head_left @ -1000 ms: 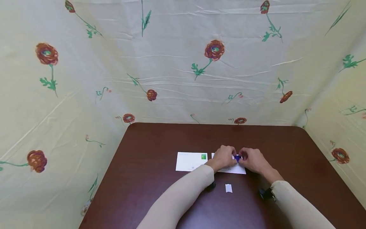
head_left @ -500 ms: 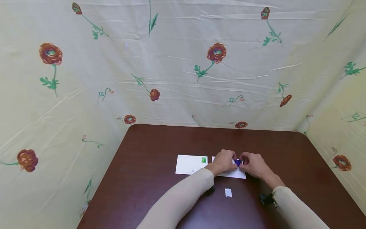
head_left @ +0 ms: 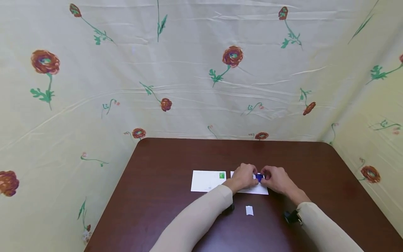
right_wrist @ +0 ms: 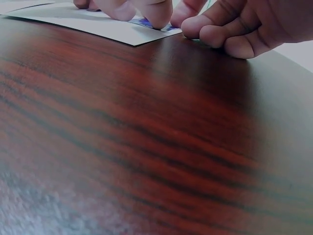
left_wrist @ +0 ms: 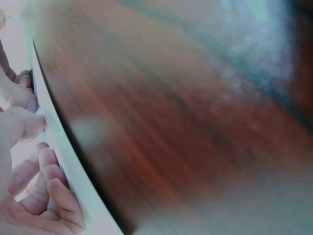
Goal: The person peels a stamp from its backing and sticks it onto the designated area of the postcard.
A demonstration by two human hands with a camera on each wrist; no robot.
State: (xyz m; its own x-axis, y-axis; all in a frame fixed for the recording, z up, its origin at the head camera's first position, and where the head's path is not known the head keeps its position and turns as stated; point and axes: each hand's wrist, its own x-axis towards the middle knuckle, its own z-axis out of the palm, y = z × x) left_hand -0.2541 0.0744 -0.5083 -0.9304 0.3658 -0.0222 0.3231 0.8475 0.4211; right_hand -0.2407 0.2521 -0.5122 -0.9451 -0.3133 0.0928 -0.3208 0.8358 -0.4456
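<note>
A small blue stamp [head_left: 259, 177] lies at the upper right corner of a white postcard [head_left: 259, 190]. My left hand [head_left: 242, 176] holds the stamp's left side between thumb and fingers, its wrist crossing the card's near left part. From the other side my right hand [head_left: 277, 180] pinches the stamp's right edge, other fingers curled under. In the right wrist view, fingertips touch the blue patch [right_wrist: 145, 22] close to the card's corner. The left wrist view shows the card [left_wrist: 73, 152] almost edge-on under the hands. Fingers partly hide the stamp.
Just left lies a second white postcard [head_left: 201, 181], bearing a green stamp [head_left: 221, 175]. A small white paper piece [head_left: 249, 210] rests nearer me on the dark brown table [head_left: 157, 210]. Flowered cloth [head_left: 189, 70] hangs behind the table and along its sides.
The head view has shifted slightly. Both hands stay at the blue stamp with hardly any visible movement, and the cards and paper piece keep their places on the table.
</note>
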